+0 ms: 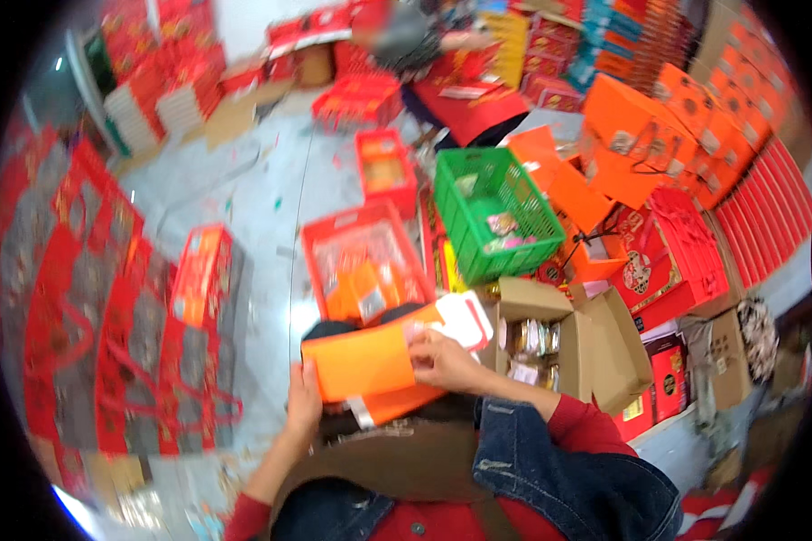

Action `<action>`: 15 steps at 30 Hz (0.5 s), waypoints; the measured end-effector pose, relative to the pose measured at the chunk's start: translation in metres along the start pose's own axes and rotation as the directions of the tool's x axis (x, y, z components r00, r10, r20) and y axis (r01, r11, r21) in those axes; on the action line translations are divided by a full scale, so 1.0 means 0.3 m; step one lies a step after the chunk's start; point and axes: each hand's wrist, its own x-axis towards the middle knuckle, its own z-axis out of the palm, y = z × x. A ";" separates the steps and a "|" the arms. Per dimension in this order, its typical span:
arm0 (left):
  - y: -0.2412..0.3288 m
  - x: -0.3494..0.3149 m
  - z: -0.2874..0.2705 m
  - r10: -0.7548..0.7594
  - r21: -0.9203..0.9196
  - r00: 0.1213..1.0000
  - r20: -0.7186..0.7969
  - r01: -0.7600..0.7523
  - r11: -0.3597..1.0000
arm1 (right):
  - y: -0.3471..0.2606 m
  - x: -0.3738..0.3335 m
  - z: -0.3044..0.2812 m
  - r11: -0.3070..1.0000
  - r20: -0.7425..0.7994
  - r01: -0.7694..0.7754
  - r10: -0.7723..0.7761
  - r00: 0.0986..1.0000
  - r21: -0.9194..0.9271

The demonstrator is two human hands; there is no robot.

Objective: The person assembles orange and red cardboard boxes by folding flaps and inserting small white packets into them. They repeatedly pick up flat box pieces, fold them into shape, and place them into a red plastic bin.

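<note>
A slatted green plastic crate [519, 260] holds a few small packets; the red basket [361, 216] beside it contains orange pieces. Wrapped packets [537, 338] sit inside an open brown cardboard box [615, 347]. Above the lap, a smooth, flat orange carton [361, 362] is clamped in the left hand's [304, 398] grip; the right hand's [447, 362] grip pinches its other end.
</note>
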 end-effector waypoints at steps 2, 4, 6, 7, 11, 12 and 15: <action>0.025 -0.011 0.010 0.021 -0.001 1.000 -0.007 -0.021 1.000 | 0.016 0.006 -0.015 0.875 0.052 -0.290 0.293 0.955 0.388; -0.006 -0.027 -0.007 0.047 -0.129 0.998 0.036 -0.042 0.991 | 0.034 0.006 -0.009 0.640 0.130 -0.399 0.425 0.896 0.656; -0.003 -0.035 -0.005 0.010 -0.150 0.999 0.032 -0.005 0.989 | -0.016 -0.002 -0.035 0.506 0.275 -0.515 0.474 0.836 0.692; -0.003 -0.044 0.004 -0.014 -0.165 0.999 0.030 0.019 0.986 | -0.025 0.000 -0.037 0.573 0.264 -0.511 0.461 0.847 0.640; 0.000 -0.101 0.058 0.035 -0.242 0.992 0.117 -0.006 0.970 | 0.028 0.035 -0.009 0.832 0.088 -0.153 0.125 0.988 0.534; -0.007 -0.109 0.061 0.068 -0.333 0.989 0.130 -0.021 0.943 | 0.003 0.056 -0.018 0.751 0.073 -0.108 0.080 0.994 0.651; 0.014 -0.149 0.065 0.119 -0.597 0.971 0.209 0.030 0.802 | -0.179 0.034 -0.109 0.954 -0.524 0.013 0.153 0.838 0.299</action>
